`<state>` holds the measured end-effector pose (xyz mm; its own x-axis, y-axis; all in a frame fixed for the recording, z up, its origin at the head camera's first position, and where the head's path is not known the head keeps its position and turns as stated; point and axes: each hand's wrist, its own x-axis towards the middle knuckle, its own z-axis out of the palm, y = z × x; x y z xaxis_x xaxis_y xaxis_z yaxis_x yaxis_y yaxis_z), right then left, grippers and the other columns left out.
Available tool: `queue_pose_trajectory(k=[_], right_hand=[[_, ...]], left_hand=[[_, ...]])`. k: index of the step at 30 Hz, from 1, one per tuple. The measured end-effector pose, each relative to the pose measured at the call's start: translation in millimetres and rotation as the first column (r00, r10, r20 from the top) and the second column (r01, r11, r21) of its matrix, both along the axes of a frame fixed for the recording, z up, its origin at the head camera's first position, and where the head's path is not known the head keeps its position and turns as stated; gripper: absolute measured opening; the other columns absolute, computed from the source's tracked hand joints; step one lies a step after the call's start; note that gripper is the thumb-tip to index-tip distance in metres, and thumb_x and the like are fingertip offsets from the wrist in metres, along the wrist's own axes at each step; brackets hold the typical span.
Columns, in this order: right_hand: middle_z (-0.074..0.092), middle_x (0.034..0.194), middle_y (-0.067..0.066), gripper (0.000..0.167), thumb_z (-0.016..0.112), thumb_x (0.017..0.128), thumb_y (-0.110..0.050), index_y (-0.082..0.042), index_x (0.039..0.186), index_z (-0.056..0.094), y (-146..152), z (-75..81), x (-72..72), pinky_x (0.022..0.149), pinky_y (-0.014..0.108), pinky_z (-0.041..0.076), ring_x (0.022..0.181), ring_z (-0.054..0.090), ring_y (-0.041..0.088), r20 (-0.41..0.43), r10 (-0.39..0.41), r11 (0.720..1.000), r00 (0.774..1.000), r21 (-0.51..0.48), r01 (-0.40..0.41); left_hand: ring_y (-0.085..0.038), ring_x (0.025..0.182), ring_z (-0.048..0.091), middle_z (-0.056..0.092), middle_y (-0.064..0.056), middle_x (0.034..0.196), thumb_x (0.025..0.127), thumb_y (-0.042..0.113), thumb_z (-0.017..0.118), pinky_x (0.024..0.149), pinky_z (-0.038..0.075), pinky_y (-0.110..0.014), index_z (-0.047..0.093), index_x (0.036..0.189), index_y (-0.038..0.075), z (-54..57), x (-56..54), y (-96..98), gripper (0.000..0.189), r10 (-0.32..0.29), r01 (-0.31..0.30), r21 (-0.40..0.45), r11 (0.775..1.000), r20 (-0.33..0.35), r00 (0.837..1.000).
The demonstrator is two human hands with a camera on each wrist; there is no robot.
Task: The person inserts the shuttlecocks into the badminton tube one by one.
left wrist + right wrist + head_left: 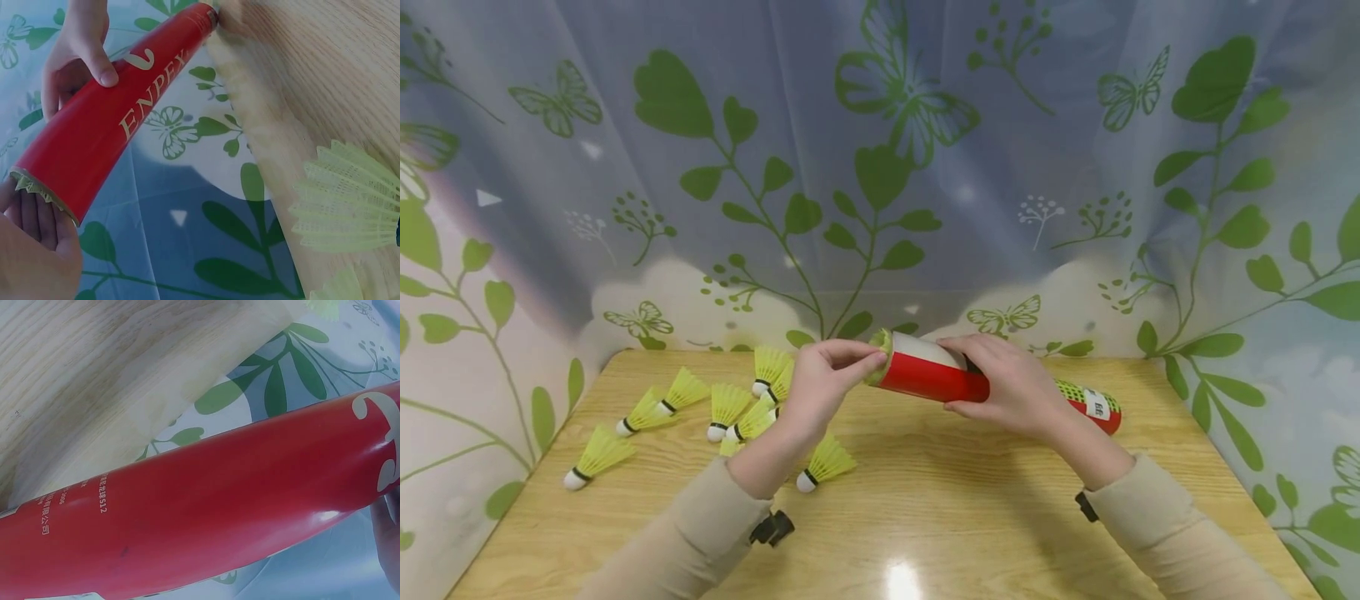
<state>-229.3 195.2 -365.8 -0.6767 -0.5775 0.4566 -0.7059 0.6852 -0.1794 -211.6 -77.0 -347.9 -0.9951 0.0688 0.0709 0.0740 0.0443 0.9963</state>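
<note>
My right hand (1011,382) grips a long red shuttlecock tube (928,372) around its middle, holding it above the table and slanting down to the right. Lettering on its red side shows in both wrist views. At the tube's left mouth, the yellow-green skirt of a shuttlecock (39,189) pokes out slightly; the rest of it is hidden inside. My left hand (822,385) pinches that skirt edge between thumb and fingers. Loose yellow shuttlecocks (601,454) with white heads lie on the table left of the tube, some partly behind my left forearm.
The wooden table (925,508) spreads beneath both arms. A curtain (820,167) printed with leaves and butterflies hangs behind it and along both sides. One shuttlecock (824,462) lies apart from the others, just right of my left wrist.
</note>
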Motion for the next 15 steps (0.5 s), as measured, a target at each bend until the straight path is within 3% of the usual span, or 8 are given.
queue_pose_trajectory(k=[3,9,15], right_hand=[[0.072,0.133,0.007,0.079,0.098,0.077,-0.029,-0.011,0.144,0.06,0.0,0.0,0.7,0.097,0.052,0.061,0.119,0.068,0.029,0.004,-0.001,1.0,1.0,-0.003,0.001],[0.072,0.131,0.007,0.079,0.099,0.076,-0.029,-0.011,0.143,0.061,0.8,1.2,1.9,0.097,0.051,0.061,0.118,0.068,0.028,0.006,0.001,1.0,1.0,-0.003,-0.001],[0.072,0.132,0.008,0.08,0.099,0.075,-0.031,-0.011,0.143,0.061,0.6,0.9,1.6,0.097,0.051,0.061,0.119,0.068,0.029,-0.005,0.005,1.0,1.0,0.003,-0.005]], left_hand=[[-0.009,0.098,0.066,0.08,0.005,0.096,0.095,0.009,0.08,0.085,0.055,-0.026,0.081,0.11,-0.002,-1.2,0.9,-0.7,0.018,-0.021,0.021,-0.016,1.0,0.0,1.0],[-0.011,0.101,0.067,0.08,-0.012,0.114,0.099,0.01,0.076,0.088,0.056,-0.025,0.081,0.114,-0.001,-1.5,1.1,-3.4,0.019,-0.09,0.086,-0.116,0.99,-0.029,0.996],[-0.009,0.097,0.071,0.08,-0.015,0.118,0.101,0.011,0.073,0.087,0.059,-0.026,0.08,0.117,-0.001,-0.9,0.7,-7.0,0.021,-0.156,0.143,-0.174,0.974,-0.061,0.986]])
